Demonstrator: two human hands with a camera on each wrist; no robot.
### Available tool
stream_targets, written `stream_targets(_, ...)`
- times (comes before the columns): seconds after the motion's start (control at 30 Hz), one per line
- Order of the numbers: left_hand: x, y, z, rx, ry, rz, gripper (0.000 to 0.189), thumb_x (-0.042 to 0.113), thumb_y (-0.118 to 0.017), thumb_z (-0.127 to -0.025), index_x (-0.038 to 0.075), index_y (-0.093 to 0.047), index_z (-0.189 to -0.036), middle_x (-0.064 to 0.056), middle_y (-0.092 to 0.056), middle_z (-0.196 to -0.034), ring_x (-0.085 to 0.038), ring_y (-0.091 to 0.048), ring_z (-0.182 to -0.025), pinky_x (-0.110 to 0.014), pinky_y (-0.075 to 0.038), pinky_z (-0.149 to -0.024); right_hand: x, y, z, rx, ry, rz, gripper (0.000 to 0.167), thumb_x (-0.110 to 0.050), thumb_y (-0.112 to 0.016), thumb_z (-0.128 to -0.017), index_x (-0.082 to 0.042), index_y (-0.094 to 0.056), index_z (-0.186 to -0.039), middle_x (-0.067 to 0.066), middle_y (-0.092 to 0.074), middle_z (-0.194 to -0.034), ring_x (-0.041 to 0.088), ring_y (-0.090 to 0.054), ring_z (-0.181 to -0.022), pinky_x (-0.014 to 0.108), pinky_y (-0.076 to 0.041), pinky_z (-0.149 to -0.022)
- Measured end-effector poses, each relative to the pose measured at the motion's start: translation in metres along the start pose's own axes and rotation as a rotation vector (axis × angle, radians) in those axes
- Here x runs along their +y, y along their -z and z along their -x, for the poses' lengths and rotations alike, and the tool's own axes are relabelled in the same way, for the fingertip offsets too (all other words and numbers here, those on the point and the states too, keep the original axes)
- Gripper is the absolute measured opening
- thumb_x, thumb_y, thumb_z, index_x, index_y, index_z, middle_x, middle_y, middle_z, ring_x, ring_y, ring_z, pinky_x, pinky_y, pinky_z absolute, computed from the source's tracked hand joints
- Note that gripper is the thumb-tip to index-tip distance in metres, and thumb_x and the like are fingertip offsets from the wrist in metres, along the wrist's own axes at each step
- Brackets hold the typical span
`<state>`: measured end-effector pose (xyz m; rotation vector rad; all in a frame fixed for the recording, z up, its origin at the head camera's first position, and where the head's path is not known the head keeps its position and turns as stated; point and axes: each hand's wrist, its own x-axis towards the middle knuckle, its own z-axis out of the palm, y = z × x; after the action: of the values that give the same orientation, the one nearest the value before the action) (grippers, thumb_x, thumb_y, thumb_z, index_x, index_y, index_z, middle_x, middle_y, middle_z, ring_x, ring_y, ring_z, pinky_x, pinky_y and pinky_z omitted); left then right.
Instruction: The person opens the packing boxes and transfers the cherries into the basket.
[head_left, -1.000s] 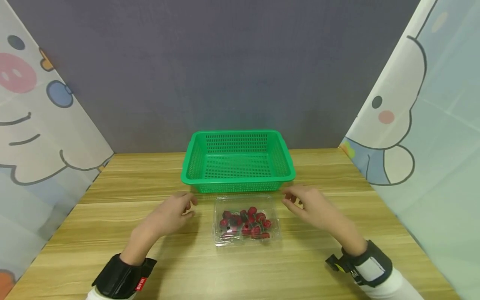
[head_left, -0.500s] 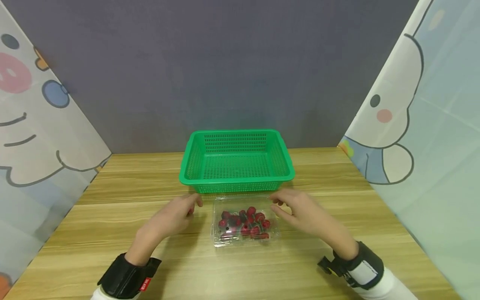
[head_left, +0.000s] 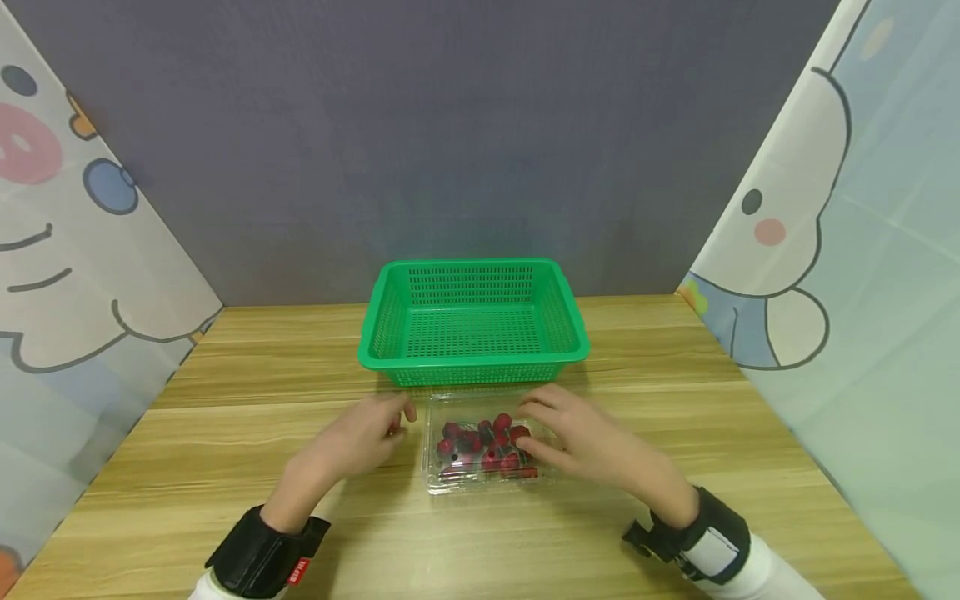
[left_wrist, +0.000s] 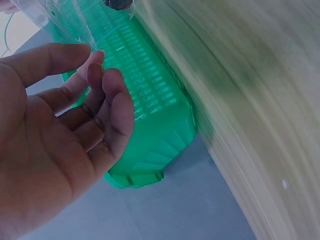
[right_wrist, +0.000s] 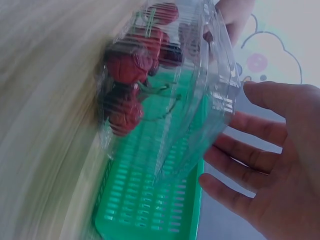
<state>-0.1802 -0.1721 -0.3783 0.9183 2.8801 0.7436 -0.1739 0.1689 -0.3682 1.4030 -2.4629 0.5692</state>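
Note:
A clear plastic clamshell box (head_left: 465,407) lies on the table, with several red cherries (head_left: 491,460) inside. Green stems show on the cherries (right_wrist: 127,67) in the right wrist view. My right hand (head_left: 588,437) is over the box's right part, its fingers spread and slightly bent by the lid's edge. Whether those fingertips touch the plastic I cannot tell. Just left of the box, my left hand (head_left: 352,437) hangs with loosely curled fingers and holds nothing. In the left wrist view a gap shows between the left hand (left_wrist: 60,135) and the box (left_wrist: 75,20).
Right behind the box stands an empty green plastic basket (head_left: 472,363) with slotted walls. A dark grey wall (head_left: 480,150) rises at the table's back edge. Cartoon-printed panels (head_left: 780,183) flank the wooden table (head_left: 480,542) on both sides.
My right hand has moved left, from beside the box to over its right part. The left hand has come slightly right, nearer the box. Box and basket stay put.

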Motion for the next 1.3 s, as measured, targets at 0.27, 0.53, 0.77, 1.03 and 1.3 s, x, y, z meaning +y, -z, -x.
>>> stream_targets(0.27, 0.000, -0.003, -0.001, -0.013, -0.008, 0.018, 0.014, -0.002, -0.063, -0.092, 0.003, -0.066, -0.105, 0.008, -0.049, -0.072, -0.006, -0.046, -0.064, -0.026, -0.044, -0.058, -0.005, -0.008, -0.001, -0.084, 0.012, 0.006, 0.042, -0.037, -0.069, -0.100, -0.007, -0.066, -0.130, 0.014, -0.054, -0.144, 0.031, -0.050, -0.135, 0.049, -0.048, -0.106)
stream_targets(0.53, 0.000, -0.005, -0.001, -0.031, -0.021, 0.062, 0.016, -0.003, -0.061, -0.092, 0.004, -0.065, -0.106, 0.008, -0.048, -0.068, -0.003, -0.043, -0.060, -0.025, -0.043, -0.055, -0.010, -0.012, 0.000, -0.177, -0.025, -0.020, 0.058, -0.048, -0.061, -0.102, -0.010, -0.056, -0.145, 0.016, -0.040, -0.158, 0.032, -0.038, -0.146, 0.050, -0.038, -0.114)
stream_targets(0.77, 0.001, -0.006, -0.003, -0.027, -0.031, 0.081, 0.016, -0.001, -0.063, -0.094, 0.004, -0.066, -0.109, 0.009, -0.049, -0.069, -0.003, -0.043, -0.060, -0.025, -0.043, -0.054, -0.012, -0.014, 0.000, -0.193, -0.022, -0.012, 0.068, -0.053, -0.062, -0.099, -0.011, -0.050, -0.151, 0.013, -0.035, -0.162, 0.032, -0.034, -0.148, 0.053, -0.032, -0.117)
stream_targets(1.03, 0.003, -0.005, -0.002, -0.029, -0.034, 0.099, 0.014, 0.003, -0.063, -0.096, 0.002, -0.066, -0.110, 0.008, -0.050, -0.068, -0.003, -0.043, -0.059, -0.025, -0.043, -0.054, -0.013, -0.014, 0.000, -0.270, -0.060, -0.020, 0.084, -0.051, -0.073, -0.093, -0.014, -0.037, -0.160, 0.012, -0.024, -0.167, 0.034, -0.023, -0.152, 0.057, -0.027, -0.119)
stream_targets(1.3, 0.003, -0.009, -0.002, -0.057, -0.030, 0.141, 0.019, 0.009, -0.063, -0.100, -0.002, -0.063, -0.116, 0.006, -0.049, -0.068, -0.002, -0.040, -0.057, -0.024, -0.038, -0.053, -0.012, -0.017, 0.001, -0.260, -0.045, 0.027, 0.076, -0.045, -0.072, -0.096, -0.011, -0.042, -0.158, 0.019, -0.029, -0.164, 0.036, -0.027, -0.150, 0.059, -0.027, -0.118)
